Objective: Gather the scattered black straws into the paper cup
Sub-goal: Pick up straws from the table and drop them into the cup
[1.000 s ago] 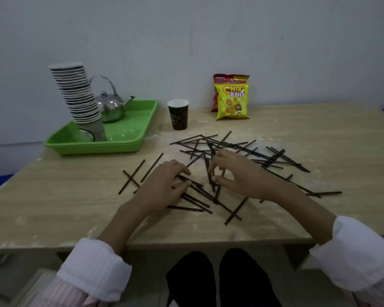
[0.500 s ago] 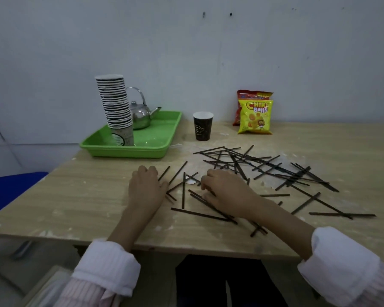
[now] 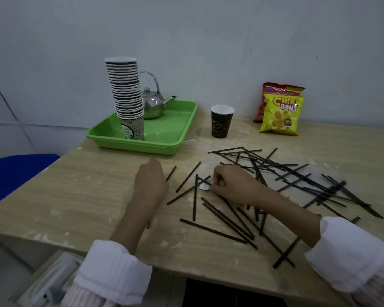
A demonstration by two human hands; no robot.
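Several black straws (image 3: pixel 228 220) lie scattered and crossing over the right half of the wooden table (image 3: pixel 87 196). A dark paper cup (image 3: pixel 222 122) with a white inside stands upright behind them, and no straws show in it. My left hand (image 3: pixel 151 185) rests palm down on the table, just left of the straws, holding nothing. My right hand (image 3: pixel 233 185) sits amid the straws with its fingers curled. Its fingertips pinch the end of a black straw (image 3: pixel 187 191) at the left edge of the pile. More straws run under my right forearm.
A green tray (image 3: pixel 142 147) at the back left holds a tall stack of paper cups (image 3: pixel 125 91) and a steel kettle (image 3: pixel 153 105). Two snack bags (image 3: pixel 280 116) lean on the wall at the back right. A blue chair (image 3: pixel 13 171) stands left of the table.
The view has swung left and up. My right hand has curled from flat into a pinch on straws at the pile's left edge. My left hand stays flat beside it.
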